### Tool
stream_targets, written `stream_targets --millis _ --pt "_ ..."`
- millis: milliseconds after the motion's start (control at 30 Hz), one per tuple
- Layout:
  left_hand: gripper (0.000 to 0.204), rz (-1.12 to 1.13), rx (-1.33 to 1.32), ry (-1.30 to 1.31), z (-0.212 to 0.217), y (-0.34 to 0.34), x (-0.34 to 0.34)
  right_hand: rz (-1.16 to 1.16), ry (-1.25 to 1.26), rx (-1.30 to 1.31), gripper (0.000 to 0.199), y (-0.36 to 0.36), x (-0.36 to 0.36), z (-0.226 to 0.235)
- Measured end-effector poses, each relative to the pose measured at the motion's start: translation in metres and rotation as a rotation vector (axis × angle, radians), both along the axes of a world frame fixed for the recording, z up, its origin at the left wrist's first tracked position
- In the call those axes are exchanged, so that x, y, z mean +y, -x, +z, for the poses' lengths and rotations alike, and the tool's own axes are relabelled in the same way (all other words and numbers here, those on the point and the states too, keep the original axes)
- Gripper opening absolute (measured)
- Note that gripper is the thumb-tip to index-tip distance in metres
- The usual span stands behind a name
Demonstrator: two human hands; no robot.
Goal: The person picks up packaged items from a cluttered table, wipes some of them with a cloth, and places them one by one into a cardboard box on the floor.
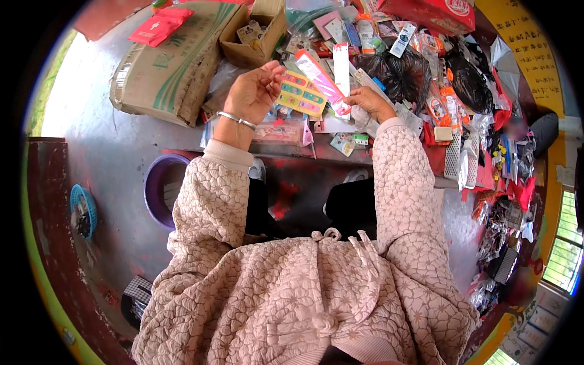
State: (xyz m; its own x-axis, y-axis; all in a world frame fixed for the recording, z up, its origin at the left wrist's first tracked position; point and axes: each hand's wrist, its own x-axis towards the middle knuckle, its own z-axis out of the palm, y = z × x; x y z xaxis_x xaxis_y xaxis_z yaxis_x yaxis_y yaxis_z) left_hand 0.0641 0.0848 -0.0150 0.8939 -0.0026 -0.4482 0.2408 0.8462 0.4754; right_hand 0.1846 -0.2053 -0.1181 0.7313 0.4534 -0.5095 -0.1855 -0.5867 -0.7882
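My right hand (372, 102) pinches the lower end of a long, flat pink packet (323, 83) with an orange top edge. It tilts up to the left over the pile. To the left, my left hand (255, 91) is raised, palm turned inward, its fingers loosely bent and nothing visible in them; a silver bangle (236, 120) circles that wrist. Between the hands lies a yellow card (302, 93) with rows of coloured shapes. A narrow white strip package (341, 70) stands out just behind the pink packet.
Small packaged goods crowd the table, with black plastic bags (398, 74) at right. A large cardboard box (167, 67) and a small open carton (254, 33) stand at left. A purple tub (159, 191) and a blue basket (85, 210) are lower left. A red box (435, 13) sits far back.
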Motion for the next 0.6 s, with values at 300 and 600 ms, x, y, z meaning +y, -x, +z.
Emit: stream_targets --millis 300,600 --pt "0.022 -0.147 -0.021 -0.172 -0.025 -0.003 -0.026 -0.075 -0.479 0.126 0.017 0.047 0.044 0.083" --pt "0.051 -0.048 -0.261 -0.250 -0.056 -0.018 -0.003 -0.351 -0.532 0.205 0.021 0.079 0.067 0.054"
